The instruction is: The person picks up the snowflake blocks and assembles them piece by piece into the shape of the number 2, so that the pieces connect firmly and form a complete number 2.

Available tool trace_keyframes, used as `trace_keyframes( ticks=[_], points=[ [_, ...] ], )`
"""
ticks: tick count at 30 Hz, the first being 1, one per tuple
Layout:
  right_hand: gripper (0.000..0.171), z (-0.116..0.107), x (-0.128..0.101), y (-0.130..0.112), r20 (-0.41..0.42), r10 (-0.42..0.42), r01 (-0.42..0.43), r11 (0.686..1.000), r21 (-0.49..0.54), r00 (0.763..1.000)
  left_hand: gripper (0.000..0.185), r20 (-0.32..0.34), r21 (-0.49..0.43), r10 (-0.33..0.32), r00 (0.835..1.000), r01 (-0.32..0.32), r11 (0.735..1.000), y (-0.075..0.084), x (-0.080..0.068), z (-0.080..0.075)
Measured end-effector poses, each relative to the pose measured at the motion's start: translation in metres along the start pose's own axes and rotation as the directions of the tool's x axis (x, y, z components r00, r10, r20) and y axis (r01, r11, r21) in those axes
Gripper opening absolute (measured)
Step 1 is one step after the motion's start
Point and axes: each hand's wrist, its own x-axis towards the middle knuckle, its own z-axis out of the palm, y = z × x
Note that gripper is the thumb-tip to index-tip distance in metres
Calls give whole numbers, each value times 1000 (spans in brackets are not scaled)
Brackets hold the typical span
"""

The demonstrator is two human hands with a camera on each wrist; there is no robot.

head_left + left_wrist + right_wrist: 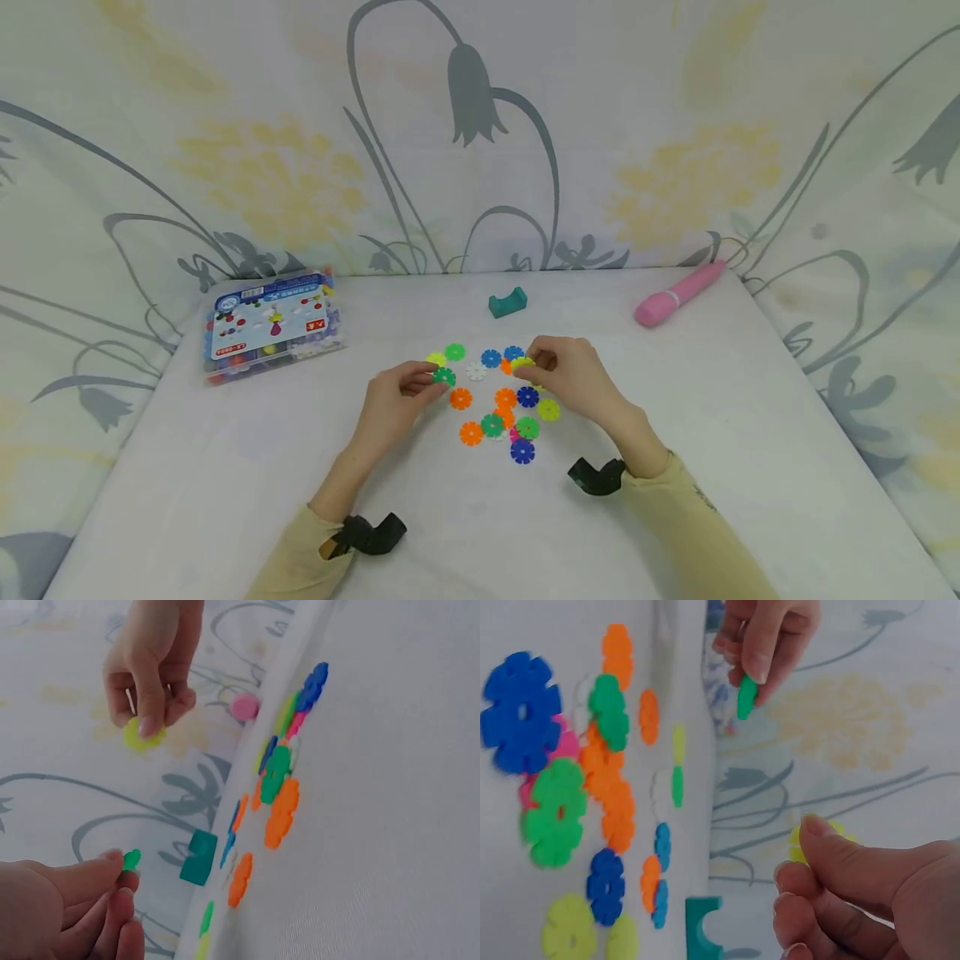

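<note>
Loose discs lie on the table between both wrists. Beyond them, the left hand pinches a green disc; the right hand pinches a yellow disc. The discs are near each other, not touching.

green disc | yellow disc | pink pen | teal block | grey-yellow floral cloth

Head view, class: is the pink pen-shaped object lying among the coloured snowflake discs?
No, the pink pen-shaped object lies apart near the table's far right corner, well away from the coloured snowflake discs at the centre.
</note>
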Motion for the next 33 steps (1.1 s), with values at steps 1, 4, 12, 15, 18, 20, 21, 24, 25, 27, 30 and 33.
trace_keyframes(
  ticks=[1, 4, 12, 15, 18, 20, 21, 24, 25, 27, 30, 33],
  points=[
    [11, 2, 1, -3, 2, -7, 7, 1000, 28, 1000, 30, -7, -32, 2, 1000, -3, 999, 2, 0, 0],
    [7, 9, 2, -8, 32, -30, 26, 995, 101, 999, 30, -21, -121, -3, 1000, 1, 993, 5, -1, 1],
    [14, 31, -3, -15, 55, -74, 62, 982, 181, 996, 28, -32, -217, -11, 999, 4, 976, 9, -8, 2],
    [14, 34, -3, -15, 50, -72, 61, 980, 191, 996, 28, -29, -246, -5, 1000, -2, 969, 10, -9, 2],
    [16, 36, -2, -15, 61, -69, 56, 979, 194, 996, 28, -32, -263, -3, 999, -6, 965, 9, -10, 2],
    [17, 35, -1, -14, 63, -72, 58, 980, 191, 995, 29, -33, -267, 2, 999, -11, 964, 9, -10, 4],
    [17, 34, 0, -14, 58, -79, 67, 980, 190, 995, 29, -35, -269, 4, 999, -13, 963, 8, -9, 4],
    [16, 35, 4, -15, 42, -94, 84, 977, 196, 995, 29, -40, -273, 7, 999, -17, 962, 8, -9, 5],
    [15, 35, 5, -16, 37, -101, 92, 977, 195, 994, 30, -41, -275, 7, 999, -18, 961, 9, -9, 4],
    [14, 37, 6, -17, 34, -119, 110, 974, 197, 992, 30, -44, -280, 7, 999, -19, 960, 9, -10, 3],
    [15, 40, 6, -19, 46, -164, 153, 969, 193, 985, 30, -53, -278, 1, 999, -16, 960, 9, -10, 1],
    [16, 41, 4, -18, 47, -201, 189, 965, 183, 979, 30, -58, -281, -8, 998, -9, 960, 7, -10, 2]
  ],
)
